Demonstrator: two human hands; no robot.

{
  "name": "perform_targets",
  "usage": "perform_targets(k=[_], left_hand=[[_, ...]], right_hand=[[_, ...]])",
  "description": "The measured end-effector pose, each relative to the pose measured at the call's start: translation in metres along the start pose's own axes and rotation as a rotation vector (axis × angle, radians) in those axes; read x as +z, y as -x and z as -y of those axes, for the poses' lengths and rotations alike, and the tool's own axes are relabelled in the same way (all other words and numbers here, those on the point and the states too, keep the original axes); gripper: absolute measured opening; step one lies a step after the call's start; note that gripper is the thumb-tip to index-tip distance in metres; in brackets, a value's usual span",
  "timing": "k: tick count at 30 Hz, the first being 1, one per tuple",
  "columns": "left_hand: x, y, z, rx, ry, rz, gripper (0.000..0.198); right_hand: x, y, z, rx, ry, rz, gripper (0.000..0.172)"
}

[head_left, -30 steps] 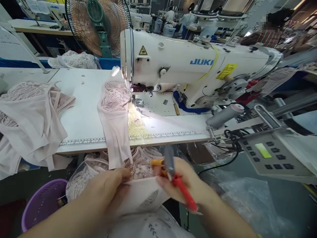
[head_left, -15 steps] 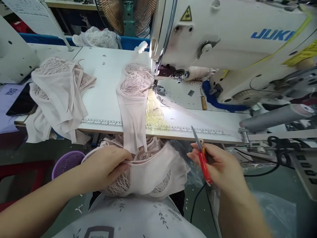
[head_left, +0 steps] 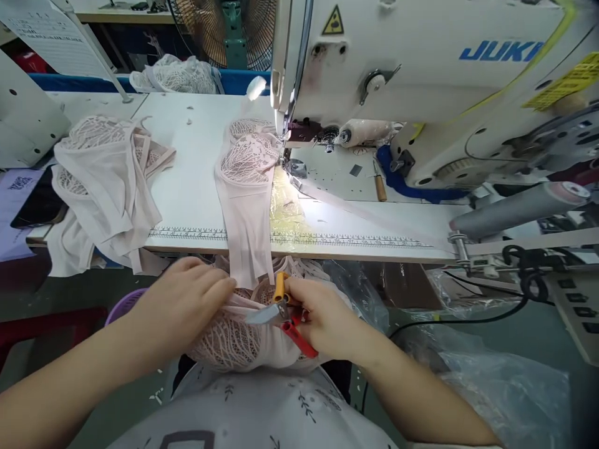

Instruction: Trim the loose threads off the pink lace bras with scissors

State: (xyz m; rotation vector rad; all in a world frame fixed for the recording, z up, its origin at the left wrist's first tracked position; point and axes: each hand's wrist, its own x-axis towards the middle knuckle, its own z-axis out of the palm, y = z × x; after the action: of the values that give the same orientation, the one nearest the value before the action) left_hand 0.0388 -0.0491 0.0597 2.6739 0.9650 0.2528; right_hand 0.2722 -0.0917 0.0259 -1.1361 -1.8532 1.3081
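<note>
My left hand (head_left: 187,305) is closed on the edge of a pale pink lace bra (head_left: 234,343) that lies in my lap. In my right hand (head_left: 327,318) is a pair of scissors (head_left: 267,313) with one red and one orange handle. Their blades point left and lie against the bra's edge, close to my left fingers. Another pale pink bra (head_left: 246,193) rests under the sewing machine's needle area, its band hanging over the table edge. Part of the lap bra is hidden behind my hands.
A white sewing machine (head_left: 421,56) stands over the table (head_left: 187,181). On the left is a pile of bras (head_left: 103,181) beside a black phone (head_left: 40,202). A purple basket (head_left: 124,305) sits below the table. Clear plastic bags (head_left: 505,393) lie at lower right.
My right hand has moved left with the scissors, from beside the bra onto its edge; the blades now point left instead of up. My left hand keeps hold of the bra, slightly shifted.
</note>
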Motion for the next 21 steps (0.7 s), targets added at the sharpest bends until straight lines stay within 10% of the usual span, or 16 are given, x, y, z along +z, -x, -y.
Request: perform_targets(k=[4,11,16,21], left_hand=[[-0.008,0.023,0.021,0.005,-0.182,-0.142,0.020],[-0.021,0.042,0.027,-0.094,0.296,-0.337,0.022],[-0.008,0.031,0.033,-0.058,0.196,-0.110,0.043],[0.013,0.009,0.041,0.021,0.099,-0.218,0.030]], right_hand=[[-0.006,0.005,-0.003,-0.007,-0.024,-0.031,0.018],[-0.009,0.011,-0.006,0.022,-0.049,-0.030,0.016],[-0.009,0.014,-0.005,0.050,-0.034,-0.006,0.014],[-0.008,0.016,-0.002,0.076,-0.019,0.043,0.016]])
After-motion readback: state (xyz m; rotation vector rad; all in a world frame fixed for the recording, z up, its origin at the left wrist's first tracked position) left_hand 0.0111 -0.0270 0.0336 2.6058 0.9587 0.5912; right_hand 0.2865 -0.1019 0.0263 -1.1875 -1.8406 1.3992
